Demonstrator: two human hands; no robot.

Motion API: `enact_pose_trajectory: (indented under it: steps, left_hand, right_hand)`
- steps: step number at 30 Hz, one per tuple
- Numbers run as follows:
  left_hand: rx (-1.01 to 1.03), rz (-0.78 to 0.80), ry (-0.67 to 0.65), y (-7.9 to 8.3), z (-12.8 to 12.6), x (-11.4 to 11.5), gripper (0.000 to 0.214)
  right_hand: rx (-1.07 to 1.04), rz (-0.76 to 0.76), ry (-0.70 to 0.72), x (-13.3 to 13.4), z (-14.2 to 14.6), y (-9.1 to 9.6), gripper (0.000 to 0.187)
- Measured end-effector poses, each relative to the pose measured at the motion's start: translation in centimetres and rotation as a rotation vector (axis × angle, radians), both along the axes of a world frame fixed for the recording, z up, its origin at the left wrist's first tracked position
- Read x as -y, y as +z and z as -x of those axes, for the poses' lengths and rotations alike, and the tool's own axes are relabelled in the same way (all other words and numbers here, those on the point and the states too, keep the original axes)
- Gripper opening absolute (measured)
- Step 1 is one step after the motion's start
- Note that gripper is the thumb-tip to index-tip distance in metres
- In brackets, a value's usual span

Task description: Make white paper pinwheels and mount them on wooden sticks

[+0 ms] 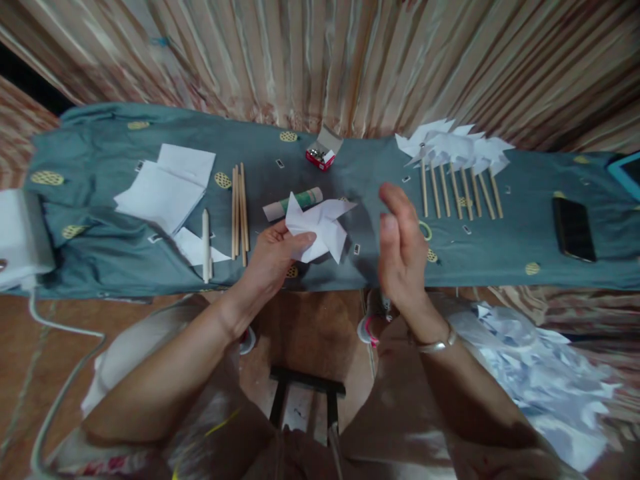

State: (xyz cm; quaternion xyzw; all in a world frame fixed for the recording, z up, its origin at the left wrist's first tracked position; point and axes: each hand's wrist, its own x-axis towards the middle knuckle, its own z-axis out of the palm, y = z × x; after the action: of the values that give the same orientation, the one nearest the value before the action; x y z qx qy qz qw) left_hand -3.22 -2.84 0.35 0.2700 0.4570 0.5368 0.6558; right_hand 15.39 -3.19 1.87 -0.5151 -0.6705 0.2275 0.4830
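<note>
My left hand pinches a white folded paper pinwheel above the front edge of a narrow table covered in teal cloth. My right hand hovers to the right of the pinwheel, fingers stretched out and together, holding nothing. A glue stick lies just behind the pinwheel. A small red box of pins stands open further back.
Several finished pinwheels on wooden sticks lie at the back right. Loose wooden sticks, a white pen and white paper sheets lie at the left. A black phone lies far right. Paper scraps cover the floor.
</note>
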Motion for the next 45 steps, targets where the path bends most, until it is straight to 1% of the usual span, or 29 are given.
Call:
enact_pose_trajectory:
  steps: [2, 3, 4, 6, 9, 12, 15, 20, 23, 28, 32, 38, 40, 42, 45]
  left_hand:
    - [0.012, 0.002, -0.016, -0.1, -0.1, -0.1, 0.031]
    - [0.011, 0.005, -0.024, -0.2, -0.1, -0.1, 0.03]
    - [0.006, 0.007, -0.031, -0.2, -0.1, -0.1, 0.03]
    - [-0.004, 0.009, -0.039, -0.3, -0.2, 0.0, 0.031]
    - [0.0, -0.003, -0.055, -0.4, -0.1, 0.1, 0.034]
    - [0.0, -0.03, -0.065, -0.4, 0.1, 0.1, 0.036]
    - [-0.013, -0.05, -0.073, -0.5, 0.3, 0.2, 0.039]
    - [-0.04, -0.088, -0.08, -0.7, 0.3, 0.2, 0.039]
    - [-0.046, -0.106, -0.086, -0.8, 0.3, 0.2, 0.041]
    - [-0.052, -0.128, -0.102, -0.8, 0.3, 0.2, 0.04]
    - [-0.073, -0.128, -0.107, -0.8, 0.4, 0.2, 0.041]
    - [-0.092, -0.124, -0.081, -0.6, 0.5, 0.2, 0.04]
    - [-0.091, -0.106, -0.071, -0.5, 0.5, 0.1, 0.039]
    - [-0.076, -0.091, -0.052, -0.5, 0.4, 0.0, 0.037]
    - [-0.029, -0.088, 0.002, -0.6, 0.3, -0.1, 0.035]
  right_hand:
    - [-0.29, 0.267, -0.003, -1.2, -0.3, -0.7, 0.041]
    - [-0.403, 0.418, 0.046, -1.7, -0.3, -1.1, 0.039]
    - [-0.488, 0.531, 0.1, -2.1, -0.2, -1.4, 0.038]
    - [-0.609, 0.688, 0.198, -2.4, 0.0, -1.6, 0.037]
    - [-0.682, 0.778, 0.262, -2.3, 0.4, -1.1, 0.038]
    - [-0.687, 0.815, 0.269, -2.0, 0.6, -0.4, 0.037]
    - [-0.697, 0.85, 0.272, -1.9, 0.6, -0.2, 0.037]
    - [-0.672, 0.879, 0.264, -1.9, 0.7, -0.3, 0.039]
    - [-0.616, 0.853, 0.282, -1.9, 0.5, -0.5, 0.036]
    - [-0.535, 0.806, 0.358, -2.0, 0.2, -0.8, 0.033]
    - [-0.511, 0.778, 0.365, -2.0, 0.1, -1.1, 0.033]
    - [-0.542, 0.741, 0.29, -2.3, 0.2, -1.2, 0.037]
    - [-0.531, 0.707, 0.276, -2.4, 0.2, -1.2, 0.037]
    - [-0.498, 0.634, 0.24, -2.3, 0.3, -1.2, 0.036]
    - [-0.399, 0.485, 0.129, -1.9, 0.5, -1.0, 0.033]
